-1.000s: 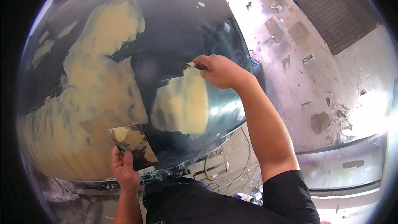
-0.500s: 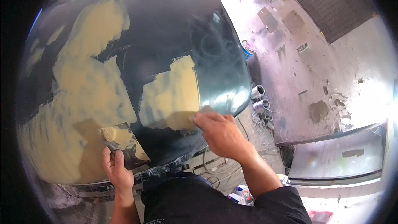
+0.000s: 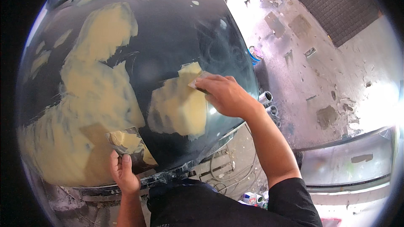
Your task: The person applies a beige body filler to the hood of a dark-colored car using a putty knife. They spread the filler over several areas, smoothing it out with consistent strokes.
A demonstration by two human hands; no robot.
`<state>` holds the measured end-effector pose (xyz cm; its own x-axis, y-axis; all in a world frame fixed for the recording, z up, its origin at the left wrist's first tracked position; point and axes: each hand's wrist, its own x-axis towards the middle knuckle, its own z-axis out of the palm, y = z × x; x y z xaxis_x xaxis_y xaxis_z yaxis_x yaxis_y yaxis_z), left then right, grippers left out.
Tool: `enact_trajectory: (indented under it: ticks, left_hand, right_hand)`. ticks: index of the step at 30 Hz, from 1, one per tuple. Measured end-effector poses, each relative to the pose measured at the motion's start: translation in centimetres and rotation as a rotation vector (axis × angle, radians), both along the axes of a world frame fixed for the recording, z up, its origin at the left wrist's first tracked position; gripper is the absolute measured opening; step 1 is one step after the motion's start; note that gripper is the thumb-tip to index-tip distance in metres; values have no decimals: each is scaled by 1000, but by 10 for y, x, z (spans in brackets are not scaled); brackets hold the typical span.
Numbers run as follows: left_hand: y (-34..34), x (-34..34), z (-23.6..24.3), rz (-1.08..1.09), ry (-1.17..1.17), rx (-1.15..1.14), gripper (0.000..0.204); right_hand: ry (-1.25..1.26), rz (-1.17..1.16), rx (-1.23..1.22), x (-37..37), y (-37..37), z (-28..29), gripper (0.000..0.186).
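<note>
— What is the right hand (image 3: 225, 96) doing?

— It is clenched around a small flat scraper (image 3: 198, 80), pressed against the dark, glossy curved car panel (image 3: 176, 29) at the top of a patch of filler (image 3: 179, 107) (pale yellow, matte, ragged at the edges).

— And the left hand (image 3: 123, 172)?

— It grips a flat metal board (image 3: 128, 145) smeared with the same yellow paste, held against the panel's lower edge. A far larger yellow spread (image 3: 88, 101) covers the panel's left side.

— Beyond it?

— Stained grey concrete floor (image 3: 320, 80).

The right hand (image 3: 227, 96) presses a spreader (image 3: 198, 80) on a filler patch (image 3: 179, 107); the left hand (image 3: 123, 172) holds a filler-loaded board (image 3: 128, 143) near the dark panel (image 3: 168, 29).
</note>
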<state>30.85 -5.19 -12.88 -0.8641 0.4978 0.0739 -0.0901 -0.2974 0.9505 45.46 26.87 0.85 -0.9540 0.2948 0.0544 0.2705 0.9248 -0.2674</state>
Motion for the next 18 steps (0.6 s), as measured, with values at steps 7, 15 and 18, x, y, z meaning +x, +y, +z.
enact_trajectory:
  ticks: [7,15,18]
  left_hand:
    - [-2,1,-4,-20,-18,-3,28]
    - [-2,-2,-5,-18,-30,8,28]
    - [-4,-4,-6,-56,18,7,28]
  right_hand:
    - [-16,-72,-86,-1,7,-11,45]
    - [32,-100,-5,-1,11,10,41]
    - [-4,-109,50,-32,28,4,40]
